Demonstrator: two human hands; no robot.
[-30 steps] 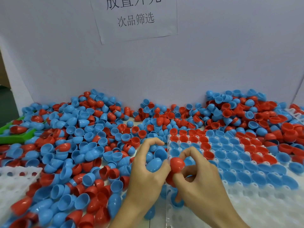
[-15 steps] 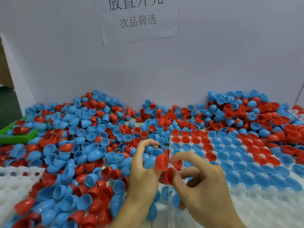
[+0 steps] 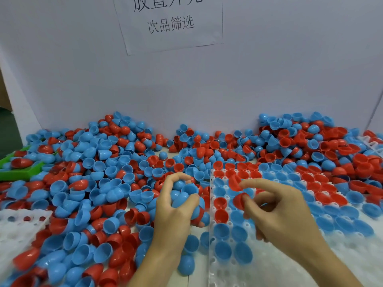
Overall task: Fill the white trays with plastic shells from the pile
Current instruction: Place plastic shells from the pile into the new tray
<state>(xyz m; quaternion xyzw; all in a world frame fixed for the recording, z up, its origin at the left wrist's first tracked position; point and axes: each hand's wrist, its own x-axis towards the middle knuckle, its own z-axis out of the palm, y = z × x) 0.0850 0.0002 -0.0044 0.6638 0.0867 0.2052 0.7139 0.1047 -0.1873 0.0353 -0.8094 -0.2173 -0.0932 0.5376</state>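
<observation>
A big pile of red and blue plastic shells [image 3: 99,183] covers the table's left and back. My left hand [image 3: 176,210] grips several blue shells [image 3: 187,190] with a red one underneath, just left of the white tray [image 3: 279,264]. My right hand [image 3: 277,212] hovers over the tray's left part and holds two red shells: one [image 3: 234,183] at the index fingertip, another [image 3: 240,200] pinched lower by the thumb. The tray's far rows hold red and blue shells; its near sockets are white and bare.
A second white tray [image 3: 18,226] lies at the left edge, partly under shells. A green tray [image 3: 22,172] sticks out at the far left. A white wall with a paper sign [image 3: 170,21] closes the back. Loose shells lie between the trays.
My hands have drawn apart. The right hand carried the two red shells rightward over the tray, while the left stays by the tray's edge with its blue shells.
</observation>
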